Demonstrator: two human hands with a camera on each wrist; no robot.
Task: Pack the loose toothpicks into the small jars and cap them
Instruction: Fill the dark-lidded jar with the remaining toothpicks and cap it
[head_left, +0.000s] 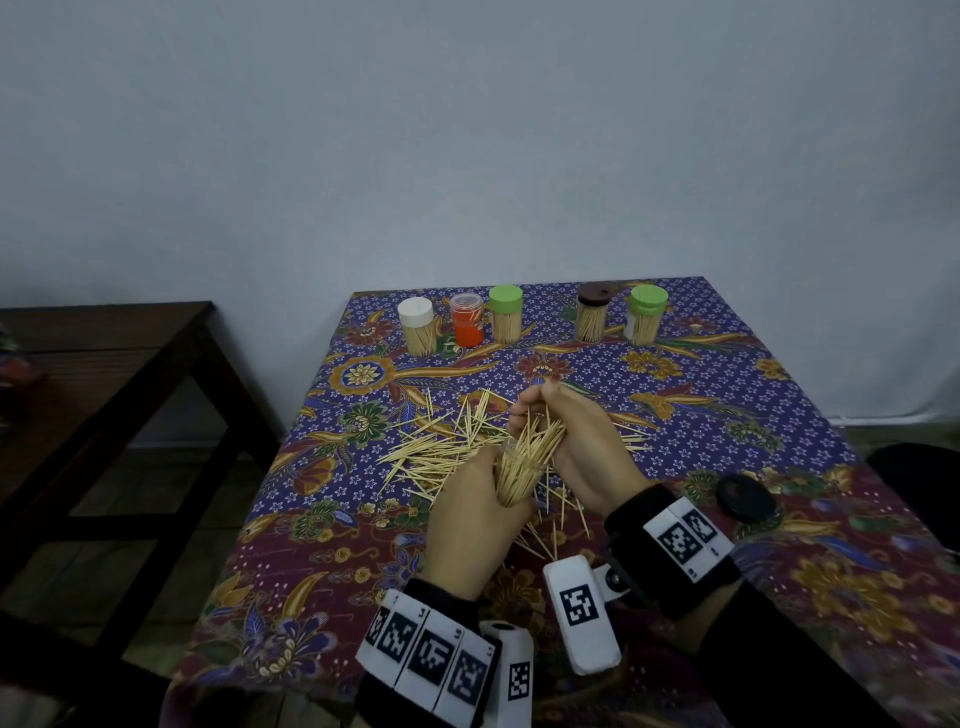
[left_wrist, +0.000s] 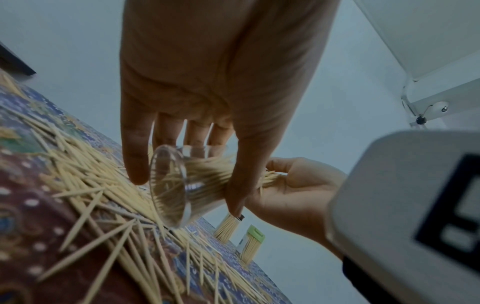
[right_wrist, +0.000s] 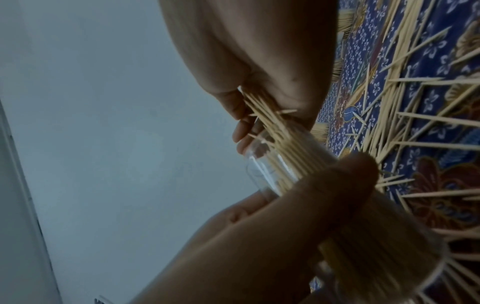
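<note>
the left hand (head_left: 470, 525) wraps its fingers round a clear jar (head_left: 514, 480), tilted above the middle of the table (head_left: 779, 415), its mouth toward the right hand (head_left: 576, 441). the right hand pinches a bundle of toothpicks (head_left: 540, 439) whose ends sit in the jar's mouth; the jar looks nearly full. loose toothpicks (head_left: 441, 441) lie scattered on the patterned cloth under and to the left of both hands. along the far edge stand five capped jars of toothpicks: a white-capped jar (head_left: 417, 327), an orange jar (head_left: 466, 319), a green-capped jar (head_left: 505, 314), a brown-capped jar (head_left: 592, 313) and another green one (head_left: 645, 314). a black lid (head_left: 744, 498) lies on the cloth just right of the right wrist.
</note>
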